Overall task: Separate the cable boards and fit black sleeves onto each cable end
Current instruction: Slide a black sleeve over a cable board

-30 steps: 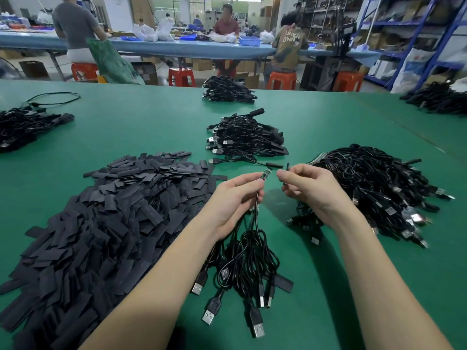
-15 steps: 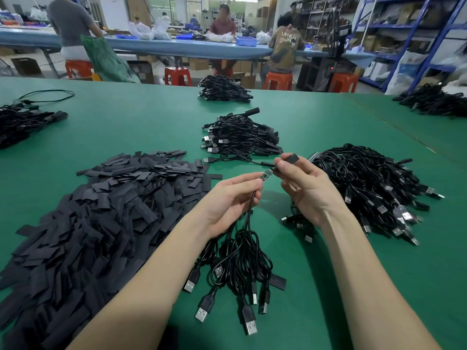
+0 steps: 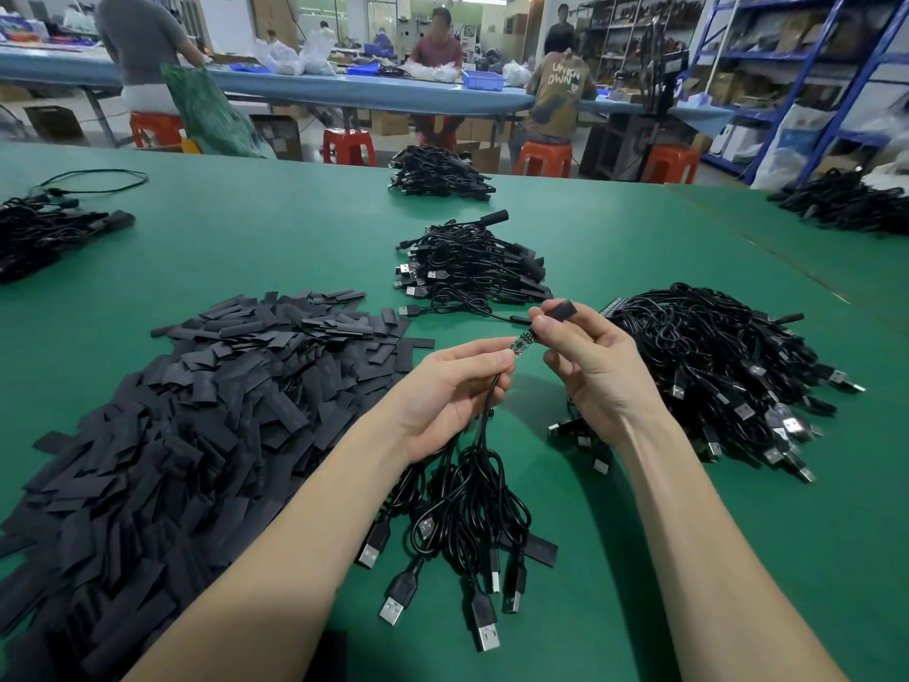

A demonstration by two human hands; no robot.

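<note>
My left hand grips a bundle of black USB cables that hangs down onto the green table. One cable end with a small circuit board sticks up between its fingertips. My right hand pinches a black sleeve just above and to the right of that board, with the sleeve's lower end close to the board's tip. A big heap of flat black sleeves lies to the left.
A pile of black cables with boards lies at the right, a pile of sleeved cables sits straight ahead, and more cable piles lie farther back and at both table edges. People sit at a blue bench behind.
My right hand turned the sleeve from end-on to lengthwise and raised it toward the board. The left hand with the cable bundle held nearly still.
</note>
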